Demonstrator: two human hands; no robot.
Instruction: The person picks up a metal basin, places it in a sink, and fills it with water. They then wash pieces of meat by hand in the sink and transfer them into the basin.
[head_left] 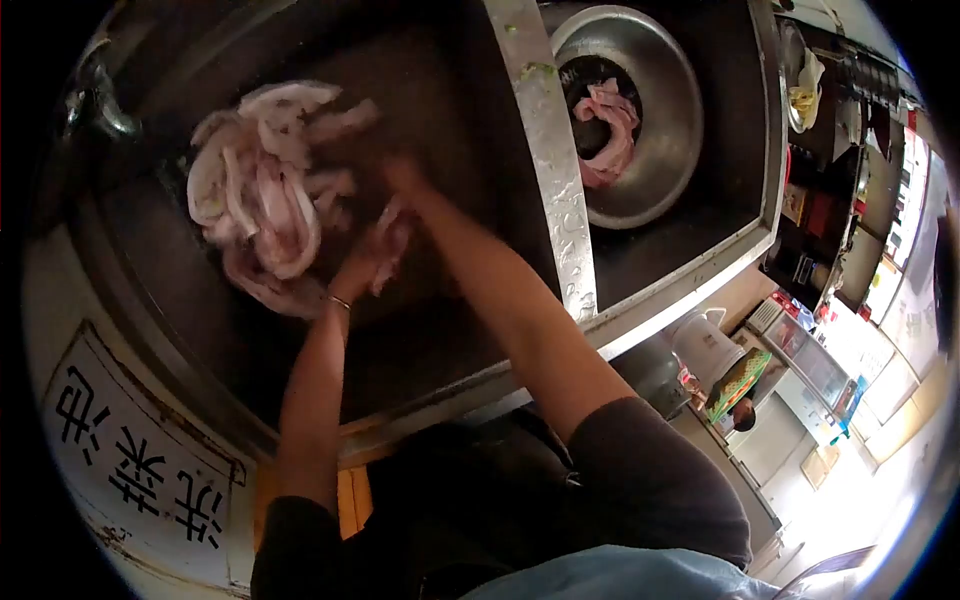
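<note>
Inside the dark left sink basin (440,345), long strips of pale pink raw meat (265,200) lie in a loose heap. My left hand (368,258), with a band at its wrist, is closed around a small strip of raw meat (393,238), to the right of the heap. My right hand (405,182) reaches in just above it, its fingers smeared by motion and dim. One more strip of raw meat (618,135) lies curled in a round metal bowl (672,130), which stands in the right basin.
A wet metal divider (550,170) separates the two basins. A metal faucet (105,105) is at the upper left. Along the sink's front runs a metal rim (690,285). Beyond it at the right are a white bucket (700,345) and a person (740,415). A sign (140,470) lies lower left.
</note>
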